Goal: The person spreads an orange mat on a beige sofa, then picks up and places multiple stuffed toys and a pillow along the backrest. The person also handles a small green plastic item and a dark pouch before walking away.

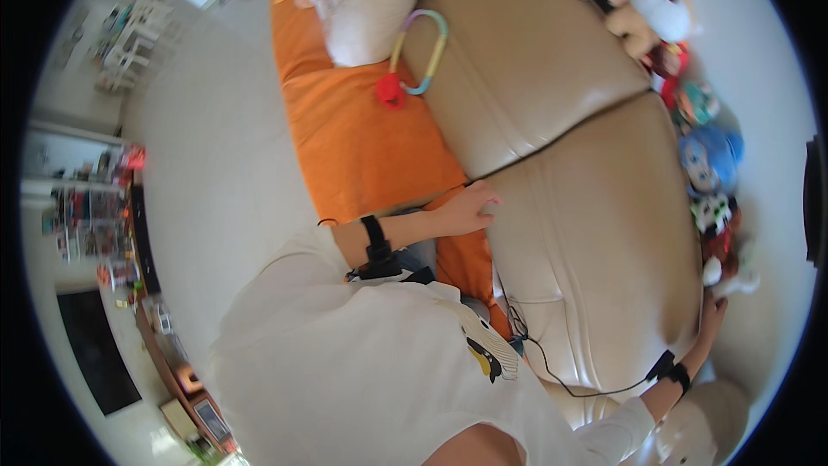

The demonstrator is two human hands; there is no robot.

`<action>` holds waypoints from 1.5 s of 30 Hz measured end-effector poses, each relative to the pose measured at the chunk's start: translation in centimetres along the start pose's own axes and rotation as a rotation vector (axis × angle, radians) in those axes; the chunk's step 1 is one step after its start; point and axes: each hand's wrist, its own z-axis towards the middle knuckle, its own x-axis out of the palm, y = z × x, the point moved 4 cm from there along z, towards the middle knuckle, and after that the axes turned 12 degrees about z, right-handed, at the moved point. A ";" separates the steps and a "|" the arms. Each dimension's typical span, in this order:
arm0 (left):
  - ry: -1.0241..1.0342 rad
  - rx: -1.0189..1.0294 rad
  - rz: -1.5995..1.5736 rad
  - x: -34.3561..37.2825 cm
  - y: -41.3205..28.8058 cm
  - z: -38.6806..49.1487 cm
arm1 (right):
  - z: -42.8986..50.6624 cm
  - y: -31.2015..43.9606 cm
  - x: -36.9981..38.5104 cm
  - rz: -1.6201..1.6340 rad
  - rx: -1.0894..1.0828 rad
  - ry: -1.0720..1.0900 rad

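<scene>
My left hand (475, 208) rests, fingers loosely bent, where the orange seat cover (375, 142) meets a tan leather sofa cushion (608, 226). Nothing shows in it. Far to the right, my right hand (713, 310) reaches up to the cushion's outer edge. Its fingers are close to a small white plush toy (742, 270); whether they grip it cannot be made out. Beside it sit a brown-and-red plush toy (724, 243) and a blue plush doll (710, 158). Both wrists wear black straps, and a black cable (550, 369) runs from the right one.
More plush toys, including a bear (663, 3), line the sofa's top edge by the wall. A pastel ring toy with a red end (391, 90) lies near a white stuffed toy (369, 6). Pale floor (220, 142) stretches left towards a television (98, 349). A beige plush (705, 421) is lower right.
</scene>
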 end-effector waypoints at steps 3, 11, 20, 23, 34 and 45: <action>-0.039 -0.056 -0.043 -2.0 3.5 -0.3 | 0.8 -1.3 -0.2 0.039 0.056 -0.002; -0.541 -0.736 0.222 -13.4 28.5 4.9 | -10.7 8.2 9.0 -0.112 -0.247 -0.696; -0.242 -0.968 0.521 -13.8 38.1 11.0 | -14.1 18.9 17.6 -0.544 -0.453 -1.037; -0.327 -1.075 0.702 -14.0 39.6 11.8 | -14.0 18.6 17.5 -0.584 -0.369 -1.039; -0.481 -0.331 0.382 -27.7 25.1 5.2 | -14.3 18.9 16.9 -0.455 -0.382 -1.027; 0.729 0.329 0.365 -26.4 -11.9 5.8 | -20.7 49.5 23.5 0.830 -0.806 0.492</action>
